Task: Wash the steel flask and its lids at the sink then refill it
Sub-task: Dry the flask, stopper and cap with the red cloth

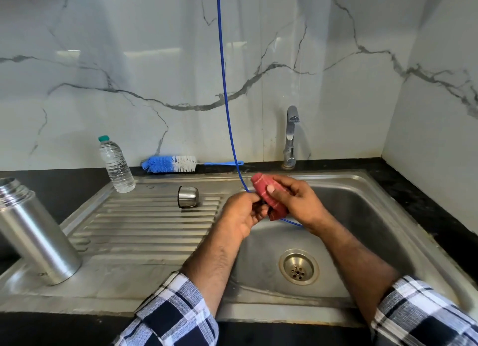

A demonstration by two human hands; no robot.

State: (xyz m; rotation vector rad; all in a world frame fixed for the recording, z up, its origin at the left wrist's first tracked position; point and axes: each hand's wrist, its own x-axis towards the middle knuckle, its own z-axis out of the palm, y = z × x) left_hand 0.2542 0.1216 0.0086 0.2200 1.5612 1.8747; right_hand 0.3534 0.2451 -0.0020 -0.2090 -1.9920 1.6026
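Head view, both hands (274, 206) gripping red scrubber (269, 197) over sink (362, 216), small dark item between them obscured, flask (33, 232) edge-cropped

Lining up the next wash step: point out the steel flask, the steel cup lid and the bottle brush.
steel flask (38, 232), head view, on its bare side wall.
steel cup lid (188, 196), head view, on its shiny side.
bottle brush (169, 163), head view, on the bristles.

Steel drainboard (144, 226) bearing flask (36, 234), lid cup (188, 196), water bottle (116, 164), black counter (64, 188) with bottle brush (170, 164)
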